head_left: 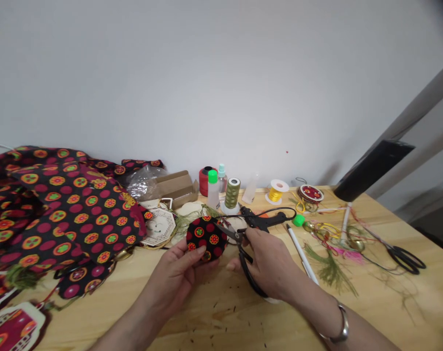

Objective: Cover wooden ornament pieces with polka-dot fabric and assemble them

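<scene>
- Grasped by the left fingers (pixel 192 259), thumb across the near face, other fingers behind: a round cloth disc (pixel 202 231), black with bright flowers.
- Also grasping, the right fingers (pixel 258 240): wrapped around black-handled scissors (pixel 237 236), blades pointing toward the left fingers.
- Main relation: disc to the left of the right fingers, blades bridging the gap, tips over the disc's upper right edge; cannot tell cutting contact from mere overlap.
- Long axis of the scissors on a slant, from tips on the far left of the right fingers to handle loops on their near side; no long axis for the round disc.
- Left fingers nearer to the disc, directly on it; right fingers apart from it.
- Just beyond the right fingers: a black glue gun (pixel 263 222), probably the closest obstacle to the blades.
- Beyond the left fingers: an olive thread spool (pixel 232 193) and a green-capped bottle (pixel 213 190).
- Right of the right fingers: a white pen (pixel 303 256), then a green tassel (pixel 330 268).
- Well left of the left fingers: heaped patterned cloth (pixel 82 209).
- Below both sets of fingers: the desk (pixel 210 307), sprinkled with small dark scraps.
</scene>
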Demonstrator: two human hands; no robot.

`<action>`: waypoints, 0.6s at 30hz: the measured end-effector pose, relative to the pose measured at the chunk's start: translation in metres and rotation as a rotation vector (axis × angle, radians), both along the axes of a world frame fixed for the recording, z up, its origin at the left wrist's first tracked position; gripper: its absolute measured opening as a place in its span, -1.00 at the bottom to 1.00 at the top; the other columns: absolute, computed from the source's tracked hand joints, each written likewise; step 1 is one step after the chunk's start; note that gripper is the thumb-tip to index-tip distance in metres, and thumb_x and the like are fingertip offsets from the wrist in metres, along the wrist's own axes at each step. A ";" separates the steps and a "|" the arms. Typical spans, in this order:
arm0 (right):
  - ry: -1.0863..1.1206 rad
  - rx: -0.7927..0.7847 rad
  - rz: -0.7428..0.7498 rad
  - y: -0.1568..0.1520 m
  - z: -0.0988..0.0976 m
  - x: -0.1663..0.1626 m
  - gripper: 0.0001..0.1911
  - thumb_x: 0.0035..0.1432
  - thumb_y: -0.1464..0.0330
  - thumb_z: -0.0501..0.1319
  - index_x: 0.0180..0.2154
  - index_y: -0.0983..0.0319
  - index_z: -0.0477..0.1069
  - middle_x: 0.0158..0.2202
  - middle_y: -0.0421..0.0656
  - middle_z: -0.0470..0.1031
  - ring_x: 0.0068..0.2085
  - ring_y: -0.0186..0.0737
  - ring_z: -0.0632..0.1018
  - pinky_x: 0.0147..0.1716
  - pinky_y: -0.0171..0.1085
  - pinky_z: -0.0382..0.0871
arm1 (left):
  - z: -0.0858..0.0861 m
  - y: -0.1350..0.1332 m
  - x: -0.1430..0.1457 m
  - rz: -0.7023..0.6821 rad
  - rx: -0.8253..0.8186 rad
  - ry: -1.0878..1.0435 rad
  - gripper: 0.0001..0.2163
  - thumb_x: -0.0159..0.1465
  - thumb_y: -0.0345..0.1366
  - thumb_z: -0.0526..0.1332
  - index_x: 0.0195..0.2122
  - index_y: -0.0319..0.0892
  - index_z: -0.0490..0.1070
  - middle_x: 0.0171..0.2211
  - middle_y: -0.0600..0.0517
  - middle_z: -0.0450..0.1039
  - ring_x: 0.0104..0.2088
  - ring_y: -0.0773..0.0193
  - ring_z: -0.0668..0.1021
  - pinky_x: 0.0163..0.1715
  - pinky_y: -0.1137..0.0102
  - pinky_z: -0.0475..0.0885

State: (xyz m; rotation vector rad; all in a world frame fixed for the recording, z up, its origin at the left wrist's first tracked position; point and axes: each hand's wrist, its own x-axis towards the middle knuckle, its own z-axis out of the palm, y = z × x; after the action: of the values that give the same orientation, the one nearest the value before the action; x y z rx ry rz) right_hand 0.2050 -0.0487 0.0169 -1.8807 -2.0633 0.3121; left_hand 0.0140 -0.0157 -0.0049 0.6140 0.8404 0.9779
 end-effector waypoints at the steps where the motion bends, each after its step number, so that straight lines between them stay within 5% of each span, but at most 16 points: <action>1: 0.001 0.004 0.000 0.000 0.000 0.000 -0.62 0.05 0.01 0.14 -0.37 0.21 0.29 -0.38 -0.12 0.46 -0.33 -0.15 0.48 -0.41 -0.28 0.19 | -0.001 0.000 0.000 -0.005 -0.001 0.004 -0.77 0.04 -0.49 0.32 -0.23 -0.26 0.51 -0.25 -0.10 0.59 -0.29 0.18 0.60 -0.23 0.29 0.52; 18: -0.017 0.012 -0.008 0.000 0.000 -0.001 -0.55 0.04 -0.06 0.11 -0.41 0.22 0.32 -0.46 -0.15 0.46 -0.40 -0.20 0.49 -0.47 -0.31 0.13 | 0.000 -0.002 0.002 -0.009 0.009 0.023 -0.74 0.04 -0.47 0.33 -0.21 -0.25 0.49 -0.24 -0.10 0.59 -0.27 0.20 0.60 -0.24 0.35 0.51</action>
State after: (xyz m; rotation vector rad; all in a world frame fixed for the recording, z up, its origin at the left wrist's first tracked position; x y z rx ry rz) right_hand 0.2040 -0.0492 0.0165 -1.8903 -2.0630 0.2819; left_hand 0.0156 -0.0172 -0.0050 0.6370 0.8539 0.9686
